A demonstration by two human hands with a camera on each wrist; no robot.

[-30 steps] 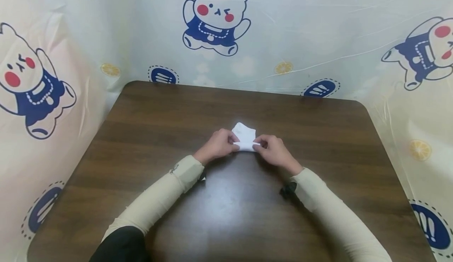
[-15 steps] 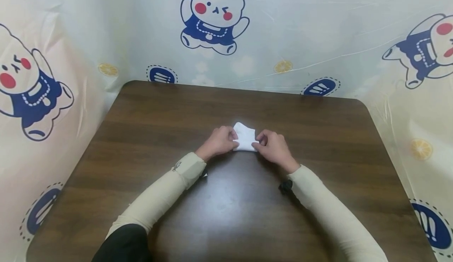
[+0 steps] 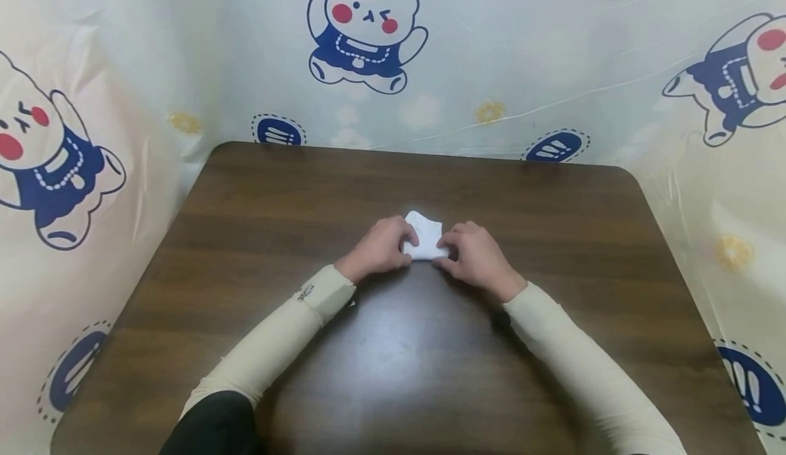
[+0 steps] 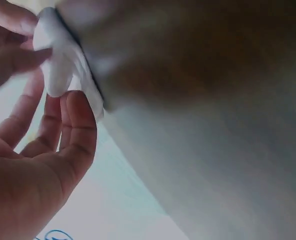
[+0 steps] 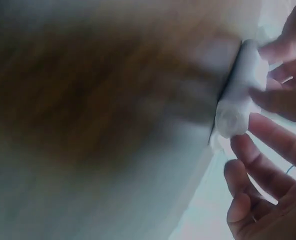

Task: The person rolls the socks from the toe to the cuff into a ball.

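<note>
A small white cloth (image 3: 424, 232) lies near the middle of the table, its near side rolled up and its far part flat with an uneven far edge. My left hand (image 3: 379, 245) holds the left end of the roll between thumb and fingers. At the right end, my right hand (image 3: 476, 253) does the same, its thumb low at the near edge. In the left wrist view the cloth (image 4: 60, 60) bulges between the thumb and the fingers. The right wrist view shows the roll (image 5: 234, 107) end-on, with thumb and fingertips against it.
The brown wooden table (image 3: 393, 366) has a curtain (image 3: 467, 39) printed with cartoon bears behind it and along both sides. A dark wrist-worn device (image 3: 501, 320) sits under the right sleeve's cuff.
Both hands have shifted their fingers along the near side of the cloth. The near fold looks rounder and more tucked in. The cloth itself has stayed at about the same spot.
</note>
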